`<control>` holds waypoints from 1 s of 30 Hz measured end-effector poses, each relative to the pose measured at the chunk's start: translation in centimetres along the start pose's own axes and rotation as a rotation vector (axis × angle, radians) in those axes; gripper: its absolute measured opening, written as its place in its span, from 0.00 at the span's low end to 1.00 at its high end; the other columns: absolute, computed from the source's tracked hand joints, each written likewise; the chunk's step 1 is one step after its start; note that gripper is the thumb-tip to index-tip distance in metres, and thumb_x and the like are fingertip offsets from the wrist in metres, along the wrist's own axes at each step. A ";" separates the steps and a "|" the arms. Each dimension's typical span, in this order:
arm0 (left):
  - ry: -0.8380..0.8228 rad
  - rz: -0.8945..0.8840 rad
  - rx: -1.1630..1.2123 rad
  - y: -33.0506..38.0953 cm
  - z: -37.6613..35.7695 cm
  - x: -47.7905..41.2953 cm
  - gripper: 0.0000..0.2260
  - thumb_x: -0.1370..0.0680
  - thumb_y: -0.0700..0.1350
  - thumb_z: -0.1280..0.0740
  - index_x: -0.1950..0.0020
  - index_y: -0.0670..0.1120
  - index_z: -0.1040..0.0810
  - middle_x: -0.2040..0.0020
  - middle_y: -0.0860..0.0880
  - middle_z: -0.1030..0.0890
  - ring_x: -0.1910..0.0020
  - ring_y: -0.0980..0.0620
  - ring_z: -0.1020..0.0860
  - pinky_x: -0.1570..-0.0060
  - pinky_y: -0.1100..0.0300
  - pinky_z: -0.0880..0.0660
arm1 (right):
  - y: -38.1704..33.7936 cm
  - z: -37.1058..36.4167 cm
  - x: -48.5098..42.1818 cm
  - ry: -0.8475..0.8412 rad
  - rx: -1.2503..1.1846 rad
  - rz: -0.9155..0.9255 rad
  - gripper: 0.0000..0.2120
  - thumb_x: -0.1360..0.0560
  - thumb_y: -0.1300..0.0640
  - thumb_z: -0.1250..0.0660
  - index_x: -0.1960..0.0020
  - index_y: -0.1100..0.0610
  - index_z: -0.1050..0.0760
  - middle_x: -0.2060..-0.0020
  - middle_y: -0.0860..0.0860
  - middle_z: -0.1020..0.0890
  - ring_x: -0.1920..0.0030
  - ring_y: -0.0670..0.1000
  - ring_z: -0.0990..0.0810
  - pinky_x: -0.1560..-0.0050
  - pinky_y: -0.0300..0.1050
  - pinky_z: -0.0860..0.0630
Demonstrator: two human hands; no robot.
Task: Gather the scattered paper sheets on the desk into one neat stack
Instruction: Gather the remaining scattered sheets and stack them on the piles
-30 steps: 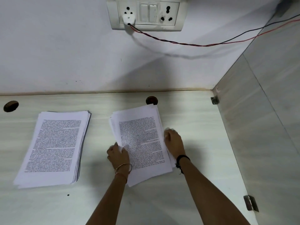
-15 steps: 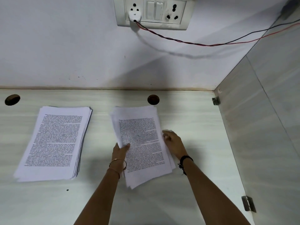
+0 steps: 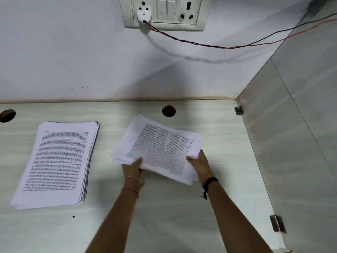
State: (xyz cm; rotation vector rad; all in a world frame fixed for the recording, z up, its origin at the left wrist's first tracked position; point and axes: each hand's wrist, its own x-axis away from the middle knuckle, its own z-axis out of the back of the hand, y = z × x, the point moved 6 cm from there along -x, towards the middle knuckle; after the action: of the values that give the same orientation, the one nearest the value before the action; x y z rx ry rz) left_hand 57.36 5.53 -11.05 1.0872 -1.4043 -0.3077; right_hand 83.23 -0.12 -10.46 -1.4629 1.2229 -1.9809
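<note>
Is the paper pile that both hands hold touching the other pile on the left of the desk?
Apart. The head view shows bare desk between the held pile and the left pile.

The head camera (the sole view) looks forward and down, close over the desk (image 3: 182,216), toward the wall (image 3: 73,52).

Office-type cubicle, I'd say: my pale laminate bench (image 3: 182,216) has round cable holes (image 3: 168,111), a side partition (image 3: 291,143) on metal brackets (image 3: 238,110), a wall switchboard (image 3: 164,13) with a white plug (image 3: 144,15) and red-black wire (image 3: 209,45), and stacks of printed pages (image 3: 58,161).
</note>
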 end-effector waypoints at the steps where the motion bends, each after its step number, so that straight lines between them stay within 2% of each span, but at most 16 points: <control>1: 0.039 -0.045 -0.026 1.2 1.5 -1.1 0.16 0.30 0.29 0.32 0.44 0.39 0.25 0.50 0.41 0.22 0.56 0.46 0.23 0.57 0.56 0.21 | -0.1 1.1 0.1 -0.027 0.026 -0.005 0.23 0.24 0.65 0.34 0.31 0.55 0.33 0.38 0.52 0.23 0.40 0.54 0.23 0.38 0.53 0.25; 3: 0.052 -0.048 -0.201 3.3 3.5 -3.0 0.09 0.32 0.34 0.28 0.56 0.43 0.25 0.60 0.46 0.23 0.62 0.51 0.26 0.58 0.60 0.29 | 0.2 3.0 -0.1 -0.080 0.042 -0.026 0.22 0.23 0.64 0.35 0.31 0.54 0.33 0.39 0.50 0.22 0.41 0.52 0.22 0.40 0.50 0.25; 5: -0.072 0.017 -0.435 4.3 3.0 -3.9 0.08 0.31 0.43 0.27 0.60 0.46 0.26 0.64 0.50 0.25 0.61 0.52 0.27 0.62 0.61 0.34 | 0.8 4.2 -0.1 -0.033 0.030 -0.031 0.17 0.22 0.60 0.34 0.35 0.54 0.30 0.41 0.51 0.20 0.43 0.52 0.20 0.44 0.48 0.24; 7: -0.201 0.054 -0.748 3.2 2.1 -4.7 0.14 0.29 0.52 0.29 0.50 0.44 0.23 0.54 0.45 0.21 0.49 0.47 0.26 0.54 0.57 0.30 | 1.3 4.4 -0.2 0.113 0.062 -0.011 0.17 0.24 0.53 0.32 0.37 0.55 0.29 0.42 0.51 0.20 0.44 0.53 0.20 0.46 0.46 0.25; 9: -0.227 -0.016 -1.130 2.4 1.3 -4.9 0.26 0.26 0.53 0.32 0.34 0.39 0.29 0.36 0.39 0.25 0.36 0.42 0.27 0.39 0.54 0.31 | 1.3 3.2 -0.2 0.157 0.097 -0.015 0.23 0.26 0.48 0.29 0.35 0.54 0.31 0.41 0.48 0.22 0.42 0.51 0.22 0.42 0.48 0.25; 11: -0.219 -0.082 -1.278 2.8 0.9 -4.4 0.27 0.25 0.55 0.34 0.33 0.39 0.30 0.36 0.38 0.25 0.37 0.40 0.26 0.39 0.52 0.30 | 1.1 2.1 -0.3 0.117 0.098 -0.019 0.26 0.28 0.46 0.28 0.34 0.53 0.31 0.41 0.47 0.22 0.42 0.50 0.22 0.38 0.51 0.26; 13: -0.203 -0.053 -1.253 3.6 1.3 -3.9 0.25 0.24 0.56 0.36 0.35 0.39 0.28 0.38 0.39 0.24 0.38 0.39 0.26 0.38 0.52 0.31 | 0.3 2.6 -0.4 0.196 0.151 0.004 0.25 0.27 0.46 0.30 0.35 0.55 0.31 0.44 0.47 0.24 0.44 0.49 0.25 0.40 0.48 0.27; 15: -0.195 -0.037 -1.241 3.5 2.0 -3.5 0.26 0.23 0.58 0.38 0.36 0.39 0.28 0.37 0.38 0.25 0.36 0.39 0.27 0.35 0.51 0.32 | -0.2 3.5 -0.5 0.302 0.199 -0.005 0.20 0.24 0.49 0.33 0.37 0.57 0.31 0.45 0.55 0.22 0.47 0.53 0.25 0.47 0.45 0.29; 18: -0.287 -0.027 -1.222 2.5 1.8 -2.2 0.37 0.32 0.67 0.36 0.34 0.40 0.29 0.36 0.38 0.24 0.38 0.41 0.25 0.38 0.52 0.29 | 0.0 2.5 -0.9 0.188 0.327 -0.026 0.29 0.23 0.48 0.35 0.28 0.59 0.39 0.34 0.58 0.27 0.34 0.60 0.28 0.35 0.51 0.31; 19: -0.264 -0.015 -1.189 2.4 1.8 -2.0 0.39 0.32 0.67 0.37 0.32 0.40 0.30 0.35 0.38 0.25 0.37 0.41 0.26 0.38 0.53 0.30 | -0.2 2.2 -0.9 0.168 0.340 -0.012 0.29 0.23 0.47 0.35 0.27 0.60 0.39 0.34 0.58 0.27 0.33 0.60 0.29 0.34 0.51 0.31; 21: -0.148 -0.009 -1.133 2.6 2.0 -2.1 0.37 0.28 0.65 0.39 0.29 0.39 0.36 0.31 0.37 0.30 0.32 0.39 0.31 0.34 0.51 0.35 | -0.6 2.4 -0.8 0.242 0.302 -0.004 0.22 0.21 0.50 0.37 0.33 0.62 0.33 0.43 0.57 0.23 0.41 0.59 0.25 0.43 0.45 0.30; 23: -0.156 -0.020 -1.102 2.7 1.8 -2.0 0.34 0.26 0.61 0.36 0.29 0.39 0.37 0.31 0.38 0.30 0.32 0.39 0.31 0.35 0.51 0.34 | -0.5 2.5 -0.7 0.287 0.287 -0.038 0.16 0.21 0.54 0.40 0.37 0.62 0.31 0.48 0.57 0.24 0.47 0.58 0.25 0.48 0.44 0.31; 24: -0.187 -0.036 -1.052 2.6 1.5 -2.0 0.35 0.28 0.60 0.34 0.30 0.40 0.36 0.33 0.39 0.29 0.34 0.40 0.29 0.37 0.52 0.33 | -0.2 2.2 -0.8 0.260 0.291 -0.072 0.15 0.21 0.56 0.40 0.37 0.62 0.31 0.48 0.55 0.24 0.47 0.57 0.25 0.48 0.45 0.30; 26: -0.109 -0.052 -0.870 3.4 1.7 -2.5 0.31 0.31 0.58 0.31 0.34 0.41 0.31 0.42 0.42 0.24 0.43 0.45 0.25 0.45 0.56 0.29 | 0.9 1.6 -1.1 0.209 0.195 -0.135 0.11 0.23 0.57 0.39 0.43 0.60 0.28 0.47 0.55 0.22 0.48 0.57 0.22 0.47 0.49 0.25; 28: 0.038 -0.017 -0.450 4.0 2.5 -2.5 0.17 0.28 0.48 0.28 0.44 0.42 0.26 0.55 0.45 0.22 0.58 0.48 0.24 0.61 0.61 0.25 | 1.2 1.0 -0.4 0.166 -0.022 -0.185 0.03 0.24 0.62 0.39 0.56 0.59 0.27 0.54 0.57 0.20 0.58 0.56 0.21 0.56 0.48 0.22; 30: 0.044 0.038 -0.177 3.6 2.6 -2.6 0.07 0.27 0.41 0.30 0.57 0.41 0.27 0.68 0.47 0.21 0.68 0.48 0.25 0.73 0.64 0.25 | 1.8 -0.6 0.4 -0.027 -0.174 -0.214 0.06 0.25 0.70 0.38 0.54 0.62 0.25 0.54 0.59 0.20 0.58 0.56 0.20 0.59 0.47 0.21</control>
State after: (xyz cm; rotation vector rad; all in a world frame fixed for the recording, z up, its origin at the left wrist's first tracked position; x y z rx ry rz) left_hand 53.06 8.21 -10.48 0.9159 -1.3314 -0.3710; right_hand 82.19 -1.16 -11.78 -1.7663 1.3024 -2.0234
